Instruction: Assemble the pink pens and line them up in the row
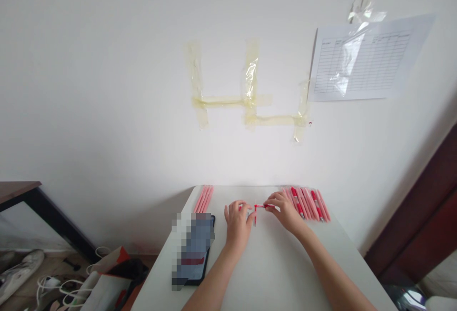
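Both my hands meet near the far middle of a white table (271, 273). My left hand (237, 222) has its fingers curled round a small red pen part (254, 216) that points down from its fingertips. My right hand (283, 211) pinches another thin red pen piece (260, 205), held level between the two hands. A row of several pink and red pens (307, 202) lies just right of my right hand. A small bundle of pink pen barrels (203, 198) lies to the left at the table's far edge.
A dark phone (193, 249) lies on the table's left side. The white wall behind carries yellowed tape strips (250, 106) and a printed sheet (364, 61). Bags and cables (103, 277) sit on the floor at left, beside a dark table (32, 196).
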